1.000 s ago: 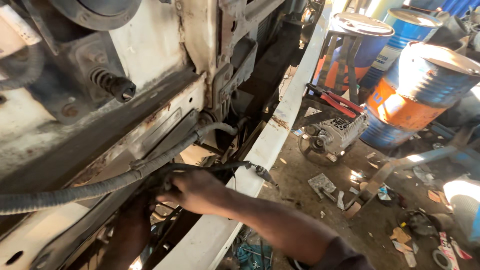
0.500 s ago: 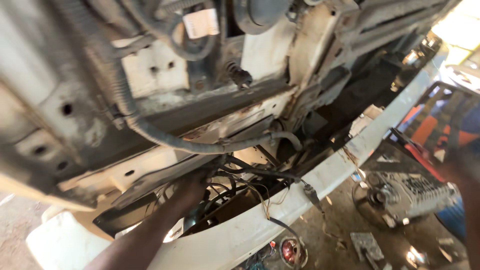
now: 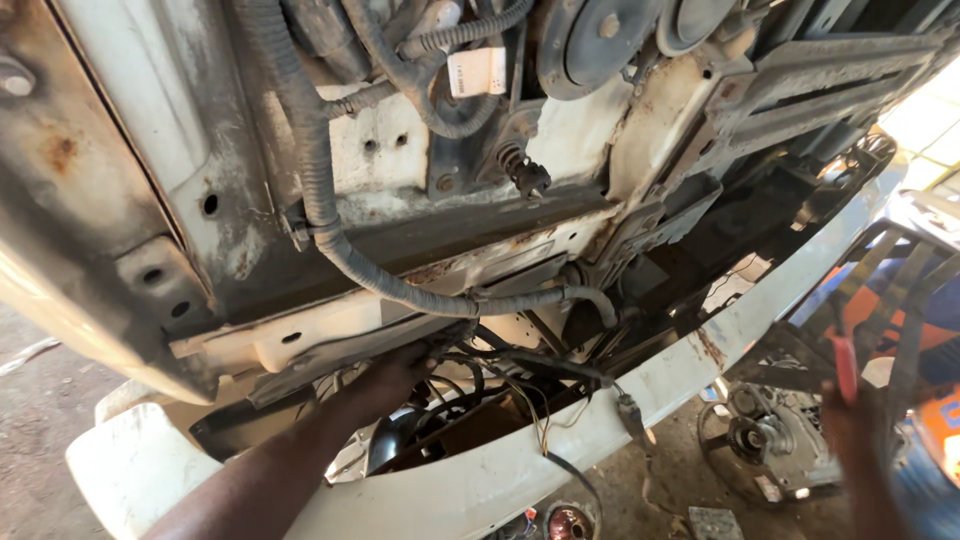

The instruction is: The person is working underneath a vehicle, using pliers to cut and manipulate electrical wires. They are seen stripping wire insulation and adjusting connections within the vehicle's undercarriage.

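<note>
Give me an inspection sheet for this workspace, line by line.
Surface: rusty white body panel, holes in it; dirt floor below.
Job's things: tangle of loose wires behind the white bumper.
Clutter: engine part on the floor; scraps near it.
Hands: left hand reaches into the wires, fingers hidden; right hand blurred, raised apart, empty as far as seen.
Cables: corrugated hose runs down and across the panel.
Surroundings: round horn above; orange frame at right.

Tangled black wires [image 3: 500, 375] hang loose beneath the rusty white panel [image 3: 400, 300].
</note>
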Action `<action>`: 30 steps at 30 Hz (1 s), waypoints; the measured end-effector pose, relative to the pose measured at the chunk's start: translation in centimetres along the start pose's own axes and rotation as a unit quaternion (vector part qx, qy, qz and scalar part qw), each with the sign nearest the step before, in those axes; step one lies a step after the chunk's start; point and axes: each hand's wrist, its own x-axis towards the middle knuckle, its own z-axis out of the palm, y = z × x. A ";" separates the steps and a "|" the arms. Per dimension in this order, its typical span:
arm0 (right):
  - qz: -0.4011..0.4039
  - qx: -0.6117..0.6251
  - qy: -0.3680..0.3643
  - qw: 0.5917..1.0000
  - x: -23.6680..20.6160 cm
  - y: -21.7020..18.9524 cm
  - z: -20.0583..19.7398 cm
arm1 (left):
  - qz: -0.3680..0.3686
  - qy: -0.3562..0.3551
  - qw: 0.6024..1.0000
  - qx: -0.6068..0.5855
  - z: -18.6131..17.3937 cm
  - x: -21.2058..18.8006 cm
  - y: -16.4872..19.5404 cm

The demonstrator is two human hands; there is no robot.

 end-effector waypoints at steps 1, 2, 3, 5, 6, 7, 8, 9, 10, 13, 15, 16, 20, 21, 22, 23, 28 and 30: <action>0.027 0.155 0.030 0.987 -1.7 0.5 0.8 | -0.011 -0.011 1.000 -0.022 0.0 0.2 -0.3; 0.056 0.301 0.062 0.950 -3.4 1.0 1.4 | -0.022 -0.023 0.999 -0.043 0.1 0.4 -0.5; 0.045 0.336 0.041 0.940 -5.2 1.6 1.9 | -0.019 -0.019 0.998 -0.051 0.3 0.6 -0.8; -0.005 0.357 -0.040 0.933 -8.7 3.3 2.0 | -0.014 -0.012 0.998 -0.062 0.7 1.1 -1.3; 0.053 0.357 -0.067 0.930 -10.4 3.6 2.1 | -0.014 -0.003 0.998 -0.065 0.9 1.2 -1.6; 0.114 0.355 -0.094 0.923 -12.1 3.7 2.0 | -0.014 0.004 0.998 -0.068 1.2 1.3 -1.9; 0.170 0.355 -0.117 0.912 -12.8 3.5 1.6 | -0.010 0.014 0.997 -0.070 1.3 1.6 -1.9; 0.153 0.313 -0.187 0.918 -12.8 3.1 0.8 | 0.000 0.026 0.997 -0.073 1.3 1.8 -2.0; 0.140 0.268 -0.257 0.918 -13.2 2.6 -0.4 | 0.009 0.036 0.997 -0.075 1.5 1.9 -2.0; 0.074 0.333 -0.335 0.878 -16.1 -1.9 -1.9 | 0.035 0.056 0.996 -0.063 1.5 1.9 -1.8; -0.069 0.224 -0.295 0.926 -18.3 -6.7 -2.6 | 0.041 0.055 0.992 -0.103 1.6 1.8 -1.4; -0.170 0.105 -0.260 0.945 -19.5 -9.5 -2.3 | 0.038 0.048 0.987 -0.149 1.7 1.7 -1.3; -0.285 -0.161 -0.242 0.913 -25.2 -20.6 -2.1 | 0.087 0.117 0.985 -0.092 1.7 0.9 -0.9; -0.279 -0.218 -0.276 0.893 -26.6 -23.1 -1.9 | 0.064 0.103 0.988 -0.100 1.6 0.5 -1.0; -0.273 -0.272 -0.302 0.872 -27.2 -25.5 -1.4 | 0.049 0.093 0.989 -0.107 1.4 0.4 -0.8; -0.268 -0.326 -0.327 0.845 -27.6 -27.6 -1.0 | 0.036 0.084 0.989 -0.116 1.1 0.3 -0.7; -0.259 -0.339 -0.293 0.856 -28.7 -34.0 -0.2 | 0.230 0.203 0.951 -0.048 -0.9 -0.7 0.1; -0.225 -0.328 -0.303 0.866 -28.5 -35.3 0.0 | 0.246 0.201 0.946 -0.062 -1.6 -1.0 0.6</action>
